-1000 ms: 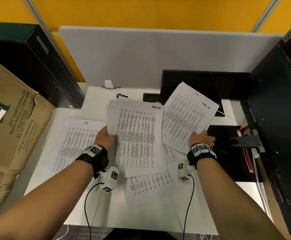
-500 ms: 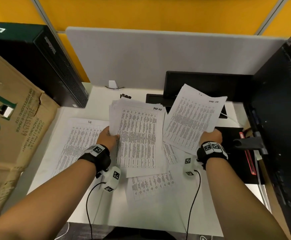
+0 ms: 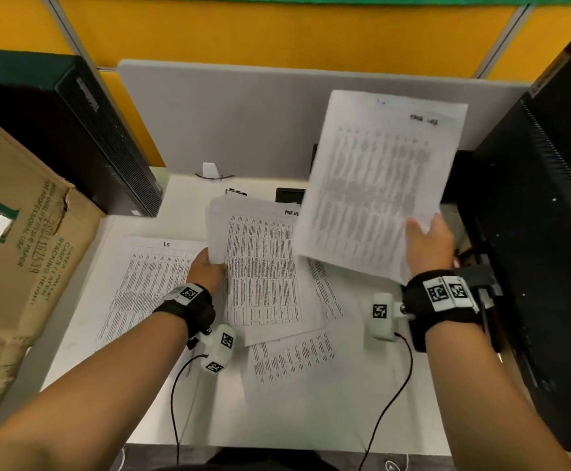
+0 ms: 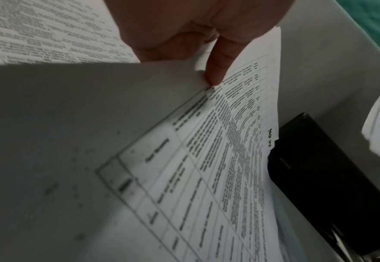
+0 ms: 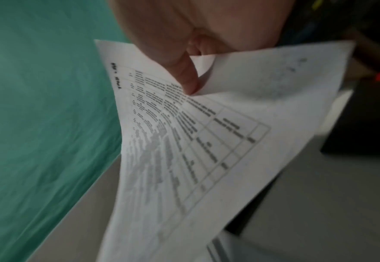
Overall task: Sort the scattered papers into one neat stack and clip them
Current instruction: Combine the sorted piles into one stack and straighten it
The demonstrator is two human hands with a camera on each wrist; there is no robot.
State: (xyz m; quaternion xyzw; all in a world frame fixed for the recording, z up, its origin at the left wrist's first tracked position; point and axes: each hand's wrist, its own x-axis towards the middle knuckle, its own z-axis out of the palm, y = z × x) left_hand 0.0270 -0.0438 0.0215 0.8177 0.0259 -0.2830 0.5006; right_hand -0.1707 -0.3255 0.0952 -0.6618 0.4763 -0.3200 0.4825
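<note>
Printed sheet (image 3: 375, 185) raised, tilted; gathered bundle (image 3: 263, 266) mid-desk; loose sheets (image 3: 148, 283) flat alongside.

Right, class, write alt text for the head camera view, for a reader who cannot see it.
Seen from above, a person's right hand lifts a printed sheet off a white desk while the left hand grips the edge of a sheaf of papers. More printed sheets lie loose on the desk, between a cardboard box and a black monitor.
</note>
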